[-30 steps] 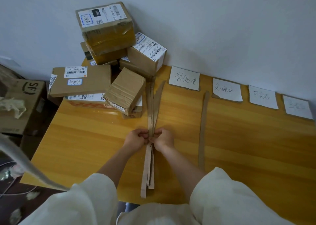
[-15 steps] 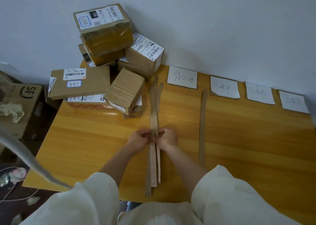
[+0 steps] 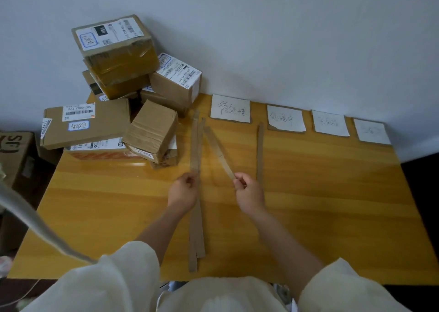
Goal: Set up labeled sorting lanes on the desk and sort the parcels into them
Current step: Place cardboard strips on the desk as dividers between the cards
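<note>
Left hand (image 3: 183, 193) pinches a bundle of cardboard strips (image 3: 196, 228) lying lengthwise on the table (image 3: 332, 205); right hand (image 3: 249, 193) pinches one single strip (image 3: 219, 150), angled up and away to its left; another strip (image 3: 260, 150) lies flat just beyond the right hand; four paper labels (image 3: 230, 108) line the wall beyond it; parcels (image 3: 114, 93) piled beyond the left hand.
</note>
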